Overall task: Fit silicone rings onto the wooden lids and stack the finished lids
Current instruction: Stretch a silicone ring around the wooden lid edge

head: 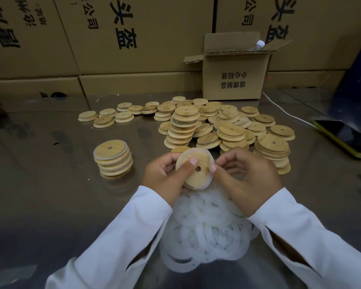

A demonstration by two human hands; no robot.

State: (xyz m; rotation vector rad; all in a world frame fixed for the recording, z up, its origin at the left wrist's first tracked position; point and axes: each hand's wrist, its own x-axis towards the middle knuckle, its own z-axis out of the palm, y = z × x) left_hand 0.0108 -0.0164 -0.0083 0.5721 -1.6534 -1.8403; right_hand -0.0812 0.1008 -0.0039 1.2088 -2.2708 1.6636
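Note:
A round wooden lid (198,173) with a small centre hole is held tilted above the table, and a translucent silicone ring (208,153) sits around its rim. My left hand (165,178) grips the lid's left side with the thumb on its face. My right hand (248,178) pinches the ring and lid at the right edge. A short stack of finished lids (113,159) with rings stands to the left. Beneath my wrists lies a heap of loose silicone rings (208,232). Many bare wooden lids (217,124) lie piled and stacked behind.
A small open cardboard box (233,76) stands at the back, in front of a wall of large cartons (133,38). A phone (346,138) with a white cable (283,111) lies at the right on the shiny metal table (40,163).

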